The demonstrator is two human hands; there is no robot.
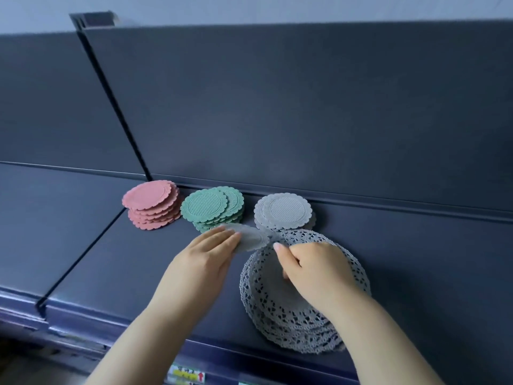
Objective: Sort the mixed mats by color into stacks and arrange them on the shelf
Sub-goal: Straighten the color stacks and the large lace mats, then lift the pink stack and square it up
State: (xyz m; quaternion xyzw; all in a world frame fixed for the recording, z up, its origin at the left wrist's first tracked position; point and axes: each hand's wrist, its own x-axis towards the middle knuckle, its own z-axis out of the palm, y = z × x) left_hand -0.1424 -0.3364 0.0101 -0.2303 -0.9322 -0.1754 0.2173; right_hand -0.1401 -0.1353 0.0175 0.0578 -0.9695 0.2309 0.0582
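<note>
Three stacks of small scalloped mats stand along the back of the dark shelf [116, 259]: pink [151, 204], green [212, 208] and grey [283, 211]. In front of the grey stack lies a pile of large grey lace mats [277, 307]. My left hand [206, 255] holds a small grey mat [251, 237] by its left edge, just in front of the green stack. My right hand [313, 266] hovers over the lace pile with fingers curled, its fingertips at the small mat's right edge; whether they pinch it I cannot tell.
A tall dark back panel [305, 107] rises behind the stacks. A thin divider [83, 251] splits the shelf at the left. Price labels [188, 375] sit on the shelf's front lip.
</note>
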